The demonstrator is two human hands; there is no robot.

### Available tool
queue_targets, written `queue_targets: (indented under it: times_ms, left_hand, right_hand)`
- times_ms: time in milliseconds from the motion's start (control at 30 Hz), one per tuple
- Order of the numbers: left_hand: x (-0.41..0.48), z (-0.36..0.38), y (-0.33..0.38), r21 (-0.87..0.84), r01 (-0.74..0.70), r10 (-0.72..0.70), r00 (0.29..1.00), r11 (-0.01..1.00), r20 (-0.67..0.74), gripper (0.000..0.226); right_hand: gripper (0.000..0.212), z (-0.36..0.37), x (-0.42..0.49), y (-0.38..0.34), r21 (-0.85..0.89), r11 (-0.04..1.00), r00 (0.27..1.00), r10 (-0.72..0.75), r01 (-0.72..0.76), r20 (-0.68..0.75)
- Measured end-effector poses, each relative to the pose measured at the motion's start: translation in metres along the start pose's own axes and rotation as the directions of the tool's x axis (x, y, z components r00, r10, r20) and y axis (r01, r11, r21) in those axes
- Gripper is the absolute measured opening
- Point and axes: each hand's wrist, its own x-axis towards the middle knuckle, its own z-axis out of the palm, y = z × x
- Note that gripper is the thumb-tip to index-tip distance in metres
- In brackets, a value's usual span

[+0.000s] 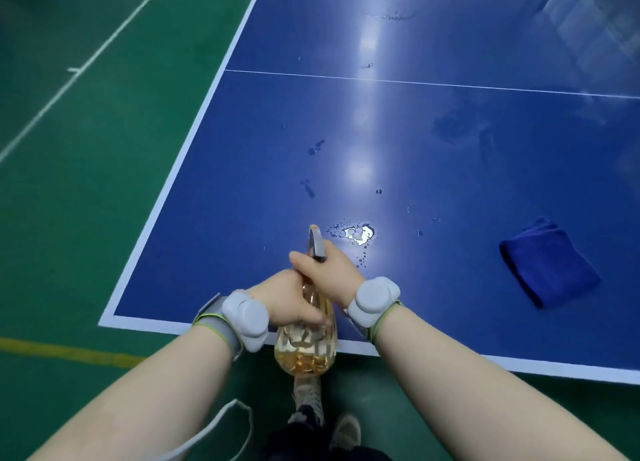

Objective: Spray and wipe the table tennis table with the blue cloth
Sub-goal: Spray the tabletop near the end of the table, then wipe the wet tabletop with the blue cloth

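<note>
A clear spray bottle (306, 351) with amber liquid is held over the near edge of the blue table tennis table (450, 169), its grey nozzle pointing away from me. My left hand (292, 301) wraps the bottle's body. My right hand (329, 270) grips the neck and trigger. Just beyond the nozzle lies a small puddle of droplets (356, 233). The folded blue cloth (549, 265) rests on the table to the right, apart from both hands.
The table's white border (194, 138) runs along the left and near sides, with a thin white centre line (415, 81) across it. Green floor with white and yellow lines surrounds it. My shoes (311, 412) and a white cable (221, 426) are below.
</note>
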Motion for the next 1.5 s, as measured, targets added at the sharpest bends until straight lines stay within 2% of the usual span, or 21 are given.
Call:
queue_targets:
  times_ms: [33,133,167,300,467,633,933,1100,1233,1367,1467,1500]
  left_hand:
    - [-0.001,-0.006,-0.001,-0.006,-0.012,0.011,0.999,1.0,-0.03,0.029]
    - [0.0,-0.031,-0.006,-0.075,-0.052,0.041,0.99,0.996,-0.136,0.03]
    - [0.002,-0.04,-0.009,-0.102,-0.046,0.028,0.985,0.994,-0.172,0.027]
    - [0.017,-0.071,-0.028,-0.122,0.011,-0.052,0.938,0.992,-0.344,0.02]
    - [0.037,-0.108,-0.063,-0.113,0.089,-0.135,0.847,0.99,-0.515,0.051]
    - [0.04,-0.142,-0.07,-0.128,0.165,-0.208,0.716,0.978,-0.666,0.055]
    - [0.067,-0.19,-0.087,-0.167,0.148,-0.222,0.602,0.975,-0.767,0.051]
    - [0.077,-0.201,-0.085,-0.192,0.321,-0.341,0.517,0.928,-0.785,0.07]
    - [0.086,-0.202,-0.087,-0.174,0.277,-0.302,0.532,0.945,-0.791,0.075]
    - [0.093,-0.191,-0.078,-0.316,0.306,-0.432,0.476,0.898,-0.766,0.093]
    - [0.1,-0.174,-0.065,-0.337,0.351,-0.481,0.526,0.874,-0.701,0.105]
    - [0.103,-0.168,-0.058,-0.345,0.368,-0.499,0.521,0.863,-0.693,0.108]
  right_hand:
    - [0.031,0.001,0.004,-0.003,0.018,1.0,1.0,0.004,-0.004,0.014]
    - [0.078,0.005,0.02,-0.01,0.026,0.999,0.998,0.046,-0.047,0.048]
    - [0.081,0.005,0.025,-0.013,-0.006,0.999,0.996,0.054,-0.054,0.067]
    - [0.064,0.011,0.042,-0.026,-0.066,0.997,0.992,0.043,-0.035,0.115]
    - [0.057,0.02,0.068,-0.043,-0.113,0.993,0.994,0.033,-0.022,0.103]
    - [0.049,0.025,0.095,-0.057,-0.13,0.991,0.997,0.038,-0.028,0.074]
    - [0.037,0.015,0.127,-0.058,-0.106,0.991,0.997,0.082,-0.082,-0.005]
    - [0.032,0.009,0.134,-0.056,-0.044,0.993,0.993,0.113,-0.114,-0.021]
    - [0.018,0.002,0.136,-0.052,-0.032,0.993,0.993,0.115,-0.115,-0.017]
    - [0.022,-0.011,0.133,-0.046,-0.013,0.992,0.992,0.128,-0.128,-0.024]
    - [0.029,-0.023,0.129,-0.038,-0.013,0.989,0.989,0.144,-0.144,-0.031]
    - [0.031,-0.028,0.127,-0.035,-0.011,0.989,0.988,0.15,-0.15,-0.036]
